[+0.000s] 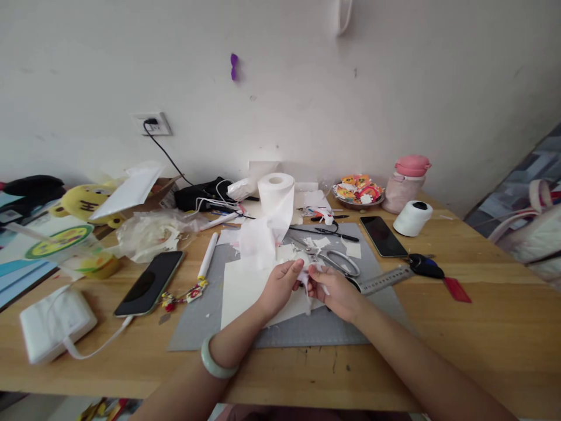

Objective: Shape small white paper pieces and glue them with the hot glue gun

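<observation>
Above the grey cutting mat (pixel 197 327), my left hand (pixel 280 286) and my right hand (pixel 336 291) meet, fingers closed in a pinch. Between them is a small crumpled piece of white tissue (pixel 308 289), with a thin end hanging down. Part of it is hidden by my fingers. Under my hands lies a sheet of white paper (pixel 239 292). Just beyond my right hand are the scissors (pixel 339 262) and a metal ruler (pixel 385 280). A roll of white tissue (pixel 277 202) stands behind, its loose end draped onto the mat.
On the left are a phone (pixel 149 283), a white charger (pixel 56 324), a white pen-like stick (pixel 208 254) and a drink cup (pixel 96 263). Rightward are another phone (pixel 383 235), a thread spool (pixel 412 218), car keys (pixel 425 265), a pink bottle (pixel 404 187) and a candy bowl (pixel 358 192).
</observation>
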The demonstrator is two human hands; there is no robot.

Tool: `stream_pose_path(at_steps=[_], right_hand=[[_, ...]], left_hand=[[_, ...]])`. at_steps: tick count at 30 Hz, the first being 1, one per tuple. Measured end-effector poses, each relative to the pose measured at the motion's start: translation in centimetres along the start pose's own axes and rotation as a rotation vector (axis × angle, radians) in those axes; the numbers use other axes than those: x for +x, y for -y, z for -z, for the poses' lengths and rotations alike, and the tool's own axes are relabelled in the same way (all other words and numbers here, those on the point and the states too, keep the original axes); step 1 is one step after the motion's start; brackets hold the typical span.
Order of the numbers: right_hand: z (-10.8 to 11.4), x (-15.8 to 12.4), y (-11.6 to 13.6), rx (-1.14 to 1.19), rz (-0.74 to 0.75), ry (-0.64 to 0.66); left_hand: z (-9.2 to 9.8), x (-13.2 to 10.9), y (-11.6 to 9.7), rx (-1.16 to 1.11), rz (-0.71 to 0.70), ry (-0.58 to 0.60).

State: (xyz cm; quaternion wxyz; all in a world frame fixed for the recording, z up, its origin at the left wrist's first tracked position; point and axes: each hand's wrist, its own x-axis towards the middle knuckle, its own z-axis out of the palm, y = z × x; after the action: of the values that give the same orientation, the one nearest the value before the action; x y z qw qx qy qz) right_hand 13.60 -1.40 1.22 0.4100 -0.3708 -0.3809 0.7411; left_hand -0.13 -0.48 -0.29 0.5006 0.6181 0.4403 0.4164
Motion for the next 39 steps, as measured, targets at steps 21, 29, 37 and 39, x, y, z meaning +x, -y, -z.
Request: stream_pose_path(at_steps=[21,29,37,39], right_hand=[[0.4,-0.3,0.7,-0.237,-0.008,-0.074],[0.6,0.2,-0.1,-0.075,-0.025,0.078],[0.4,0.4,-0.9,0.034,0.004,0.095],[0.5,0.5,-1.0,0.062,0.006,0.093]], left_hand=[[0.0,-0.3,-1.3,-0.015,-0.030,0.011],[0.0,-0.1,-0.7,-0.100,0.000,0.066],[-0.2,-0.2,-0.3,-0.210,0.057,0.104],[-0.2,-0.2,-0.1,-0.255,0.076,0.092]])
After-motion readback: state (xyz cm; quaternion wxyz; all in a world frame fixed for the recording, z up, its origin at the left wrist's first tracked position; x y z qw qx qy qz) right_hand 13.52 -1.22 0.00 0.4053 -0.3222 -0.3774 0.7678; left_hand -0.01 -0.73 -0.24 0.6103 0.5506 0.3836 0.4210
